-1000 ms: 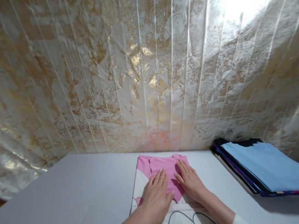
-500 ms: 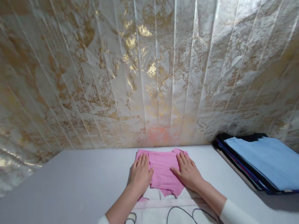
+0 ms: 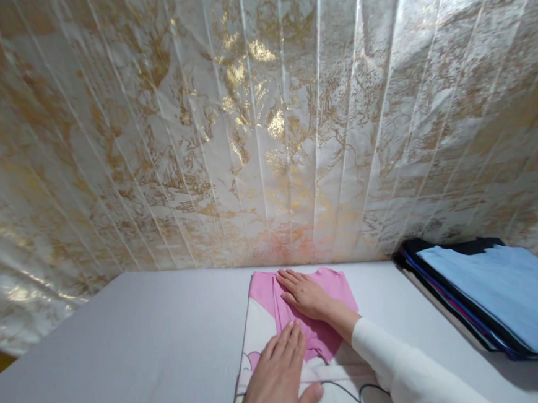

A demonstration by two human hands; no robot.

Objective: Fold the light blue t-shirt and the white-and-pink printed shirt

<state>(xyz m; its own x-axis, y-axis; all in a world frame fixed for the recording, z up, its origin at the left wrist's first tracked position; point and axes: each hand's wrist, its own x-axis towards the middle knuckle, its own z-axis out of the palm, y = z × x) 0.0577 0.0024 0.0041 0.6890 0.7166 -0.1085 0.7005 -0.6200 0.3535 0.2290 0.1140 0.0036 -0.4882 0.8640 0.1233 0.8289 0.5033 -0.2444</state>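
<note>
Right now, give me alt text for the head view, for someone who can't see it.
Two bare hands press flat on a folded pink and white garment on a white table: the right hand on its pink far end, the left hand nearer. A stack of folded clothes, light blue on top, lies to the right, before a gold-and-white wall covering.

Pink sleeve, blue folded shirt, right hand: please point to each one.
pink sleeve (image 3: 343,285), head view, on its far right part beside the wrist.
blue folded shirt (image 3: 504,291), head view, on the middle of its top face.
right hand (image 3: 304,293), head view, on the back of the hand.
</note>
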